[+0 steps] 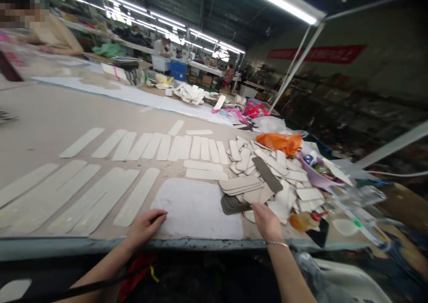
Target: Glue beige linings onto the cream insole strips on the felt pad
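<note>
Dark grey strips (234, 205) lay stacked over the right edge of a white sheet (197, 207) on the counter (83, 111). The right hand (266, 220) reached the stack, left hand (147, 225) curled beside the sheet; neither grip could be determined. Step judged: picking up; next move required separating one strip.

- Can't tell grip from light touch at the right hand (267, 220), right by the dark grey stack (230, 205).
- Can't see the lower fingers of the left hand (147, 226), tucked out of sight.
- Can't count the heap of pale pieces (282, 200), mostly buried in overlap.
- Cut by left edge: front-row strips (28, 182), seated person (63, 35).
- Can't sort out contents of lilac container (310, 174).
- Can't read red banner (316, 54), blurred.
- Can't make out far workers (229, 74), too small.
</note>
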Motion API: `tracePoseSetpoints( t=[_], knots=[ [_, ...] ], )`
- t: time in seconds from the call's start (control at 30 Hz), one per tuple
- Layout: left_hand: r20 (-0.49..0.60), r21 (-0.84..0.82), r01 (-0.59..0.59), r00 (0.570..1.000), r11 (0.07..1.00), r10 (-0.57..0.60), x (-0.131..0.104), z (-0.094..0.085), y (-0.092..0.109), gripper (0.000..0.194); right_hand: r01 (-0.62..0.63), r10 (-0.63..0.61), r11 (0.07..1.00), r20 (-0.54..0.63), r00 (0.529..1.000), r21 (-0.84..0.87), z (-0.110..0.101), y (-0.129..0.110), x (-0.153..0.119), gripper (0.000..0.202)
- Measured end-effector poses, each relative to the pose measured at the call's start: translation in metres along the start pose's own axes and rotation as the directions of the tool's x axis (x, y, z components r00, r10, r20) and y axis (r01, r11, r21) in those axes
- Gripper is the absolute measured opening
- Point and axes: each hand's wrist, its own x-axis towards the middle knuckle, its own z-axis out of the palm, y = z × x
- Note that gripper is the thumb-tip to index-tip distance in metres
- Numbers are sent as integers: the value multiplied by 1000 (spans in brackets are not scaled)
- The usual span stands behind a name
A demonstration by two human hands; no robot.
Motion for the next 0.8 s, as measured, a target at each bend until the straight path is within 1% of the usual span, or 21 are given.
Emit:
tracePoseSetpoints(
  t=[0.07, 0.13, 0.2, 0.27, 0.33, 0.4, 0.47, 0.53, 0.57, 0.6, 0.63, 0.7, 0.77, 0.8],
  knots=[
    [-48, -22, 17, 999, 1000, -18, -3, 1, 6, 24, 47, -45, 999, -179, 983, 3, -8, -10, 1, 25],
    [-93, -31, 50, 994, 998, -53, -8, 1, 10, 26, 110, -100, 994, -274, 957, 21, -16, -32, 3, 22],
    [-108, -39, 88, 990, 995, -91, -16, -5, 13, 29, 175, -151, 983, -275, 949, 63, -21, -63, 2, 22],
    [-86, -40, 127, 988, 991, -131, -28, -20, 16, 33, 228, -194, 963, -215, 957, 144, -20, -101, -4, 24],
    [-46, -18, 173, 984, 985, -173, -45, -46, 19, 37, 260, -229, 931, -142, 963, 257, -14, -140, -13, 26],
    [-1, 34, 224, 975, 974, -224, -65, -80, 18, 40, 267, -258, 888, -75, 963, 374, -3, -176, -22, 27],
    [50, 118, 276, 958, 954, -284, -88, -116, 13, 41, 248, -279, 845, -6, 960, 473, 10, -206, -27, 29],
    [110, 230, 315, 932, 921, -347, -115, -145, 5, 39, 195, -282, 808, 74, 957, 556, 22, -228, -30, 35],
    [143, 291, 326, 915, 900, -377, -130, -155, 1, 36, 153, -275, 789, 119, 954, 595, 28, -235, -31, 41],
    [175, 351, 329, 897, 877, -407, -146, -161, -3, 32, 107, -267, 768, 164, 950, 632, 32, -239, -32, 50],
    [204, 405, 328, 877, 853, -434, -162, -162, -7, 28, 61, -257, 747, 203, 945, 662, 35, -241, -33, 59],
    [253, 486, 314, 843, 816, -475, -193, -154, -11, 22, -16, -228, 711, 253, 940, 703, 38, -237, -37, 68],
    [284, 532, 295, 821, 794, -495, -217, -135, -12, 23, -59, -184, 690, 253, 950, 722, 36, -226, -41, 65],
    [304, 565, 276, 807, 778, -507, -225, -125, -12, 24, -73, -158, 683, 245, 956, 727, 34, -220, -43, 61]
  ],
)
